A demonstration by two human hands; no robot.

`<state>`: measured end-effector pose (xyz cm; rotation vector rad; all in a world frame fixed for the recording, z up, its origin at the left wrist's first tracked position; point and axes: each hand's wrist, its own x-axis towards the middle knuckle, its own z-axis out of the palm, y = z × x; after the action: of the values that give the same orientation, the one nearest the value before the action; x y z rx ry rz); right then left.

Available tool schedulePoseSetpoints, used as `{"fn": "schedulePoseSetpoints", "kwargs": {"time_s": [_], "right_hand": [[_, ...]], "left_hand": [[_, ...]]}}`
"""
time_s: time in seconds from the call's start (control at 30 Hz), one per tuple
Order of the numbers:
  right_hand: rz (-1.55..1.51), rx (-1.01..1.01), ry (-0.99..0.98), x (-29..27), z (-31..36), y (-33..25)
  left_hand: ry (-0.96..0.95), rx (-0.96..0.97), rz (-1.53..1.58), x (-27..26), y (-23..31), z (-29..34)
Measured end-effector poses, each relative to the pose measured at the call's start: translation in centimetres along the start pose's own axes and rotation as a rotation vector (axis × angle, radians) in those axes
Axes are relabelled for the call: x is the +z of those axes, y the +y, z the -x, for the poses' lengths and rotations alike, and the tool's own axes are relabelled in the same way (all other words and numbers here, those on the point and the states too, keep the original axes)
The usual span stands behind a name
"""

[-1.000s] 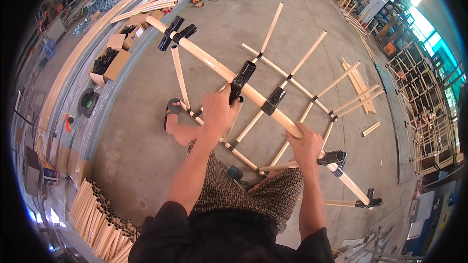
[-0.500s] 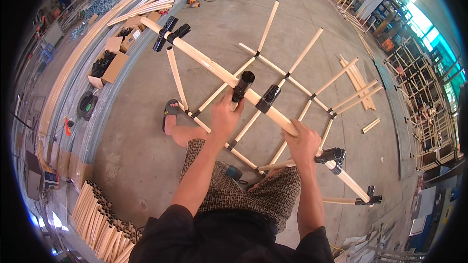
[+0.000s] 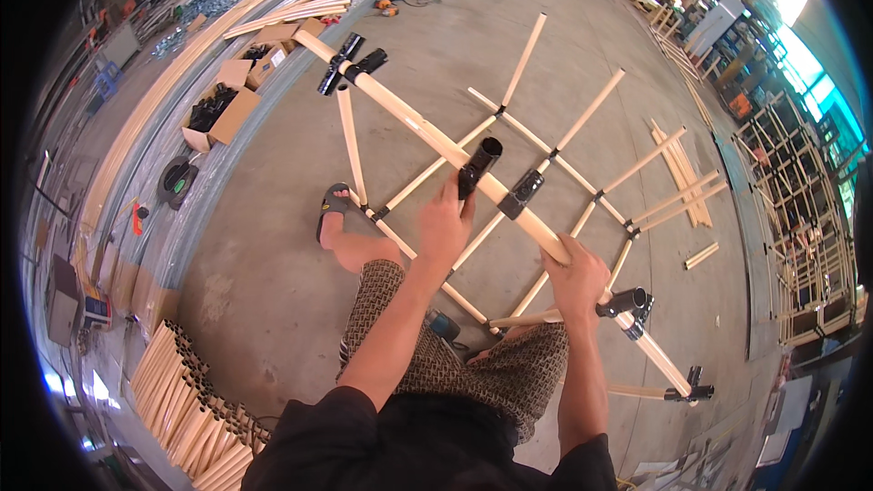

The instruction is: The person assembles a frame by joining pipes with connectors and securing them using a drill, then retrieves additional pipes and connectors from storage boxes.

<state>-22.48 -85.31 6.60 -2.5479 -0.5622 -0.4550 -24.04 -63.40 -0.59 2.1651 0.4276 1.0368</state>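
A long cream pipe (image 3: pixel 414 123) slants across in front of me, from upper left to lower right, above the floor. My right hand (image 3: pixel 576 277) is closed round it right of the middle. My left hand (image 3: pixel 446 223) grips a black pipe connector (image 3: pixel 479 166) on the pipe, its open socket pointing up. Just right of that sits another black connector (image 3: pixel 522 194), untouched. More black connectors are on the pipe near its far left end (image 3: pixel 349 64) and beyond my right hand (image 3: pixel 625 303). Below lies a cream pipe frame (image 3: pixel 473 132) with several upright pipes.
A dark power tool (image 3: pixel 443 324) lies between my legs. At left, open cardboard boxes (image 3: pixel 223 118) of black connectors rest on wrapped pipes, beside a tape measure-like round item (image 3: pixel 177 180). Bundled cream pipes (image 3: pixel 182 400) stand lower left. Loose pipes (image 3: pixel 680 173) and racks (image 3: pixel 800 227) are at right.
The whole view has shifted, so the scene sits slightly farther right and lower. Both hands keep their places on the pipe and connector.
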Motion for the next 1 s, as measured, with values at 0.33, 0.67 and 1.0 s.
{"fn": "schedulePoseSetpoints", "kwargs": {"time_s": [0.33,0.67,1.0], "right_hand": [[0.056,-0.041,0.049,0.9,0.3,0.1],[-0.018,-0.041,0.061,0.6,0.1,-0.9],[-0.032,-0.062,0.095,1.0,0.1,-0.2]], "left_hand": [[-0.198,0.061,0.208,-1.0,-4.0,-0.4],[0.243,-0.219,0.068,-13.1,-18.9,-14.3],[-0.042,-0.339,0.016,-12.8,-20.1,-20.8]]}}
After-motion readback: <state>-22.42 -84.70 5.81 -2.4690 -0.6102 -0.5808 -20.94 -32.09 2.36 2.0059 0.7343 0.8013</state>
